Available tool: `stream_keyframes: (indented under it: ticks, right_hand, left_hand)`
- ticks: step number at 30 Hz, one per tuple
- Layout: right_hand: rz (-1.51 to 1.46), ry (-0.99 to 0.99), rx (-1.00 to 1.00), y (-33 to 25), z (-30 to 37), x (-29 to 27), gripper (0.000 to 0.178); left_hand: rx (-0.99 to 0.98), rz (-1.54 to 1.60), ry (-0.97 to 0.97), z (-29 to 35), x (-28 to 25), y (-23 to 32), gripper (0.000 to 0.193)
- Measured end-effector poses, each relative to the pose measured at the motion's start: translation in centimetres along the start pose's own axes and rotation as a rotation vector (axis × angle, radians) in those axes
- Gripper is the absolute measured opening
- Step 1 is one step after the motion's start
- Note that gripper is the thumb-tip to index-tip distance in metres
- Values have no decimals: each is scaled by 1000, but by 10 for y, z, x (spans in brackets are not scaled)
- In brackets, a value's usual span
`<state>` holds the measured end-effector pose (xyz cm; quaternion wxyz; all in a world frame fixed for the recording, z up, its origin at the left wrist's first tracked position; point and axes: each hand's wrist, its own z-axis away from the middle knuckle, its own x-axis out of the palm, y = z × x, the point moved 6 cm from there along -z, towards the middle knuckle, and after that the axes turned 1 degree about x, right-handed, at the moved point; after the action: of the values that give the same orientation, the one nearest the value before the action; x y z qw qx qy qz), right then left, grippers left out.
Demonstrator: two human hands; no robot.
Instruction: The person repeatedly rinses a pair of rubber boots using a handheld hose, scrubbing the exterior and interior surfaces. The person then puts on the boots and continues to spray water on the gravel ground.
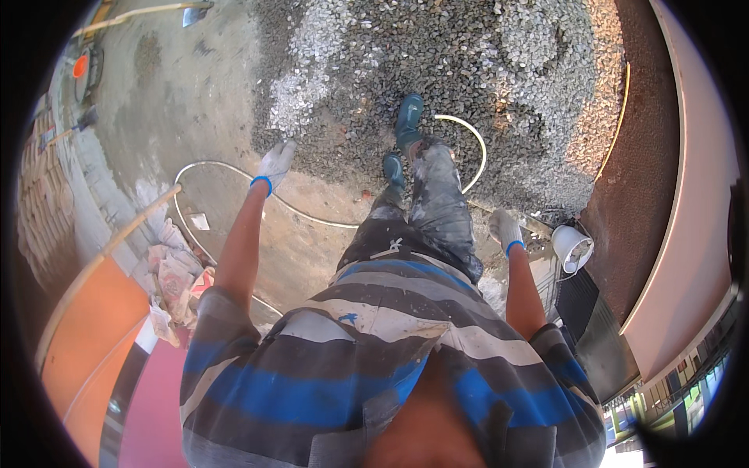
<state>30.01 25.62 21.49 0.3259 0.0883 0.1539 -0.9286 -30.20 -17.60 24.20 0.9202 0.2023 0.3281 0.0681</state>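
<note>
My left hand [276, 164], in a pale work glove with a blue cuff, hangs over the edge of the gravel bed. Its fingers are loosely stretched and nothing shows in it. A pale hose [316, 219] curves past below it. On the other side, my right hand [505, 228] wears a matching glove and hangs beside my leg. Its fingers look slightly bent, with nothing seen in them. A white bucket [573, 248] with greyish contents stands close to its right. My green rubber boots [408, 121] stand on and at the border of the grey gravel [351, 86].
The hose's other end [477, 144] lies on the gravel. Crumpled paper bags [175, 277] and a long wooden handle [117, 242] are at the left, near stacked sacks [45, 210]. An orange container [80, 67] sits at upper left. A pale wall [686, 203] bounds the right side.
</note>
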Motion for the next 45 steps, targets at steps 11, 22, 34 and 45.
stream_keyframes:
  ticks: [11,22,34,45]
  right_hand:
    - [337,21,19,118,10,-48,30]
    - [287,-80,-324,10,-33,-4,52]
    - [142,-169,-268,188,-80,-21,37]
    - [-459,-393,137,444,-27,-47,17]
  left_hand:
    - [-254,111,-133,200,179,-228,76]
    - [-688,587,-162,356,264,-285,65]
    - [-323,388,-131,330,228,-222,66]
    - [-315,310,-195,313,230,-255,67]
